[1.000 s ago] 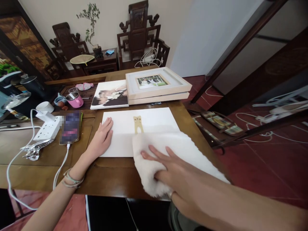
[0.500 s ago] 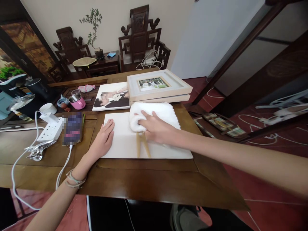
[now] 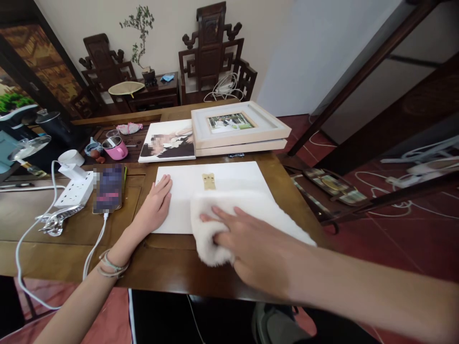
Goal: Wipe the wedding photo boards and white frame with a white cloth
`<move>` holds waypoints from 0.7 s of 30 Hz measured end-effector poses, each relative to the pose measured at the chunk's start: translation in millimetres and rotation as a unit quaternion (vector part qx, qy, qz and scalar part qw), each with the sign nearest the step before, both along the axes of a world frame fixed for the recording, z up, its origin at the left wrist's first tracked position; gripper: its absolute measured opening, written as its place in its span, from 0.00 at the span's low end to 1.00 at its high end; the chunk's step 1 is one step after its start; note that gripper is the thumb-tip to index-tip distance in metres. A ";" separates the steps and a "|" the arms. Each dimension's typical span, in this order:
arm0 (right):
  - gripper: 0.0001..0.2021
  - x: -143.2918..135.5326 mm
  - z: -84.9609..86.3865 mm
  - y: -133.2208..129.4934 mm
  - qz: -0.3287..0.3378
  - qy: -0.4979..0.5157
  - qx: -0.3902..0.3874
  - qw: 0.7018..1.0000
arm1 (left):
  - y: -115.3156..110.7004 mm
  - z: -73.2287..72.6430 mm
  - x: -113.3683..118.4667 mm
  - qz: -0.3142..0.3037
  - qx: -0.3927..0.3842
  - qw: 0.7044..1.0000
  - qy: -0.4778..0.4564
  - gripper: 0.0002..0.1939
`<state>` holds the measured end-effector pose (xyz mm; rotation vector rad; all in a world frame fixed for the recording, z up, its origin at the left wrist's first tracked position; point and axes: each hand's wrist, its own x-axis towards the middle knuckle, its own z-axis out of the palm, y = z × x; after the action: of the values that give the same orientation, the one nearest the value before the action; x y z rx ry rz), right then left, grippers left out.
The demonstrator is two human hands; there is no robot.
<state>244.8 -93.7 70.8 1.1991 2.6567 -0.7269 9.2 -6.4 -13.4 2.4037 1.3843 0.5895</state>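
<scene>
A flat white board point(image 3: 179, 200) lies on the wooden table, with a small gold-coloured piece point(image 3: 208, 181) on it near its far edge. My left hand point(image 3: 157, 204) rests flat on the board's left edge, fingers stretched out. Bunched under the fingers of my right hand point(image 3: 247, 243) is a fluffy white cloth point(image 3: 211, 248). The cloth covers the near right part of the board and hangs over its near edge.
Behind the board lie a photo print point(image 3: 168, 141) and stacked pale wooden frames point(image 3: 236, 138). To the left are a phone point(image 3: 108, 188) on a cable, a power strip point(image 3: 77, 191), a metal clamp-like piece point(image 3: 57, 222) and a pink mug point(image 3: 115, 148).
My right hand has drawn the cloth toward me, from the board's far part to its near edge. The gold piece's upper part now shows and its legs are covered. My left hand stays put.
</scene>
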 end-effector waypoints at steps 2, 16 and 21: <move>0.24 0.6 -2.0 27.5 -0.022 -0.015 0.042 0.999 | -0.1 0.4 0.0 0.000 -0.002 1.000 0.001 0.25; 0.20 -15.3 -6.2 28.9 0.067 -0.083 0.125 0.986 | 1.3 -1.7 -1.5 -0.001 0.001 1.000 -0.003 0.25; 0.17 -18.1 4.2 -17.4 0.115 -0.044 0.076 0.990 | 0.4 -0.7 -0.4 -0.003 0.003 1.000 0.001 0.24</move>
<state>226.7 -111.2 75.1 0.9095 2.7547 -0.4329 8.8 -5.9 -14.1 2.4119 1.3786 0.5915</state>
